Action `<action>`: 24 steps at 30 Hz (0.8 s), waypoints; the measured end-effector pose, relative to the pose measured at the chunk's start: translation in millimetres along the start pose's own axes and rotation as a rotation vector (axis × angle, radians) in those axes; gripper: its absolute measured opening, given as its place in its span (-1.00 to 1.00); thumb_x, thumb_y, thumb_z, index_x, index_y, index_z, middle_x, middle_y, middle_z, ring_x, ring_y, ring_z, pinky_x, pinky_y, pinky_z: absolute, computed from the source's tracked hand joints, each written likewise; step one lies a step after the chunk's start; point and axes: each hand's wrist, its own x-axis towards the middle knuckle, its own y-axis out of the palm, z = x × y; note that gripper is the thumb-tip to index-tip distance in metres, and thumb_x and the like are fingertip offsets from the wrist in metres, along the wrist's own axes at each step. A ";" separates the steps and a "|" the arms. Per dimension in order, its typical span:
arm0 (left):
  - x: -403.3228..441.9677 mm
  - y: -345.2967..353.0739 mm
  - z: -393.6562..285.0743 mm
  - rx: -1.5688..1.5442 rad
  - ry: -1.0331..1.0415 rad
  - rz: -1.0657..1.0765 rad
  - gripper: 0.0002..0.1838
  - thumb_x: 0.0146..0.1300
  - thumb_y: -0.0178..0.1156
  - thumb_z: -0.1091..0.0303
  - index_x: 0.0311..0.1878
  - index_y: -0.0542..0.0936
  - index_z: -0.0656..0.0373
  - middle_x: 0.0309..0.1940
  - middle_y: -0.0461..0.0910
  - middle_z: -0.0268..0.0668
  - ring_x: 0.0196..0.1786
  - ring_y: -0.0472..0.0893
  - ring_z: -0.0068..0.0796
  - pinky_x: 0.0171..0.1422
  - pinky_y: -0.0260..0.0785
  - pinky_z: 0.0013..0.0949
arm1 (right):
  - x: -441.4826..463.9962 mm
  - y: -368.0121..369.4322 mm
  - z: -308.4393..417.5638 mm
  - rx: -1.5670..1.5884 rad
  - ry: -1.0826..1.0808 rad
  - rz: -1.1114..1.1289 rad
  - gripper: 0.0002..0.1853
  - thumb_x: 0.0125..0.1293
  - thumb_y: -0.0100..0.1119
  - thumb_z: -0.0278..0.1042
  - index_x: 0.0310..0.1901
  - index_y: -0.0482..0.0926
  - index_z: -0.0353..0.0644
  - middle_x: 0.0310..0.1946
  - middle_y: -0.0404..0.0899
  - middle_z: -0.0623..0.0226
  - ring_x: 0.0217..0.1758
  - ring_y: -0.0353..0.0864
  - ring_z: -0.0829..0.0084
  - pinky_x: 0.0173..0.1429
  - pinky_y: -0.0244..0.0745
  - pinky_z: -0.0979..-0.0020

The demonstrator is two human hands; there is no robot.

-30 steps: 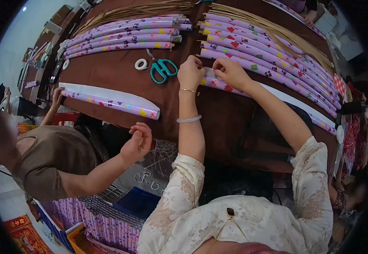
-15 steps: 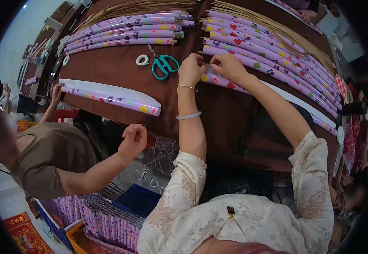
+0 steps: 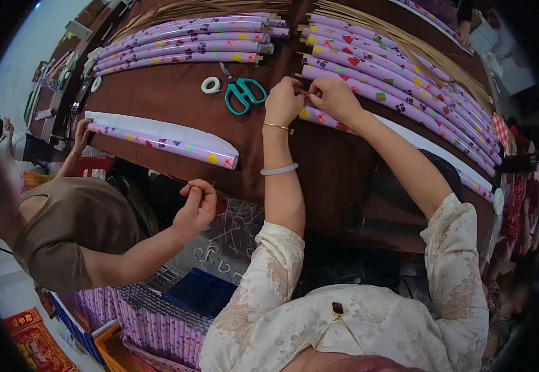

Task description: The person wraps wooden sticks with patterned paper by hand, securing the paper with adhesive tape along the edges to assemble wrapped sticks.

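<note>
My left hand (image 3: 283, 102) and my right hand (image 3: 336, 100) are close together over the table, fingers pinched toward each other. Whatever lies between the fingertips is too small to make out. Just below them is the near end of a patterned purple roll (image 3: 326, 120), with a white sheet edge (image 3: 399, 131) showing along its right part. Teal-handled scissors (image 3: 242, 93) lie left of my left hand, partly spread. Beside them is a white tape ring (image 3: 210, 85). Rolled purple tubes (image 3: 399, 99) lie in a row beyond my right hand.
At the left, a co-worker (image 3: 83, 229) has one hand on another purple roll (image 3: 164, 144); the other hand is raised near the table edge. More rolls (image 3: 182, 46) lie at the back left. Crates, one blue (image 3: 200, 294), stand below. Another person's hand (image 3: 464, 34) is at the far right.
The whitish piece seen between my hands earlier no longer shows clearly, and my fingertips have come closer together. The co-worker's raised hand has shifted slightly. The whole view has moved a little.
</note>
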 end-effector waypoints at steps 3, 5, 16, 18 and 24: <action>1.0 2.2 2.3 -0.037 -0.034 0.009 -0.69 -0.03 0.20 0.52 -0.16 0.49 0.39 -0.32 0.62 -0.10 -0.23 0.63 -0.30 -0.14 0.45 -0.34 | -0.5 0.7 -0.5 0.019 0.023 0.002 -0.84 0.01 0.17 -0.36 -0.39 0.56 -0.25 -0.47 0.57 0.11 -0.32 0.57 0.12 -0.21 0.46 0.21; 1.8 3.4 4.3 -0.072 -0.047 0.008 -0.69 -0.04 0.21 0.52 -0.16 0.49 0.39 -0.32 0.62 -0.10 -0.23 0.63 -0.30 -0.14 0.45 -0.35 | -0.7 0.4 -0.2 0.027 0.022 0.001 -0.85 0.00 0.17 -0.36 -0.39 0.56 -0.25 -0.47 0.57 0.11 -0.33 0.57 0.12 -0.21 0.46 0.21; 3.1 4.0 5.7 -0.053 -0.030 0.010 -0.69 -0.03 0.23 0.51 -0.17 0.48 0.40 -0.32 0.62 -0.09 -0.25 0.63 -0.32 -0.17 0.46 -0.35 | -1.8 1.6 3.8 0.018 0.019 -0.057 -0.87 -0.06 0.17 -0.36 -0.46 0.55 -0.22 -0.49 0.55 0.13 -0.37 0.55 0.12 -0.26 0.44 0.21; 3.0 2.8 4.5 -0.060 -0.041 0.013 -0.69 -0.03 0.23 0.51 -0.17 0.48 0.40 -0.32 0.62 -0.09 -0.25 0.63 -0.32 -0.17 0.46 -0.35 | -1.7 0.9 4.0 0.032 0.012 -0.055 -0.86 -0.08 0.19 -0.36 -0.47 0.55 -0.22 -0.51 0.54 0.14 -0.38 0.55 0.14 -0.28 0.43 0.22; 3.8 4.4 7.5 -0.106 -0.058 0.012 -0.65 -0.02 0.25 0.48 -0.14 0.48 0.39 -0.31 0.63 -0.12 -0.25 0.64 -0.26 -0.15 0.48 -0.33 | -5.1 -7.4 1.1 0.173 0.094 0.013 -0.82 -0.11 0.21 -0.34 -0.46 0.54 -0.25 -0.48 0.55 0.12 -0.34 0.57 0.18 -0.24 0.44 0.23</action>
